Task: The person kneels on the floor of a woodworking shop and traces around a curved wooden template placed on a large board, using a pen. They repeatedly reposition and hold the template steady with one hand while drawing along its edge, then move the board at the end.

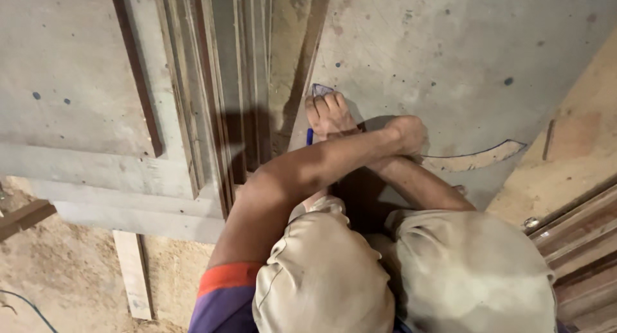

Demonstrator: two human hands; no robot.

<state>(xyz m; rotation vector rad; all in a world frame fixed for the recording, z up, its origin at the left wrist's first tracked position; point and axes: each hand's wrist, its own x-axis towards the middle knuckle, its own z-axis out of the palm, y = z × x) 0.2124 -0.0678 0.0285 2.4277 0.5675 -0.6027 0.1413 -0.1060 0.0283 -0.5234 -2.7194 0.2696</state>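
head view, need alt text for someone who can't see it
A person's crossed hands, the left hand and the right hand, press a curved template onto a grey board; the right hand holds a blue pen. Knees in beige trousers fill the foreground.

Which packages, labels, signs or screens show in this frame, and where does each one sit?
None: no package, label, sign or screen is in view.
Nearest to it is a blue drawn curve on the grey board, right of the crossed hands.
Left hand rests on the board near that curve.
Right hand holds a blue pen against the board.
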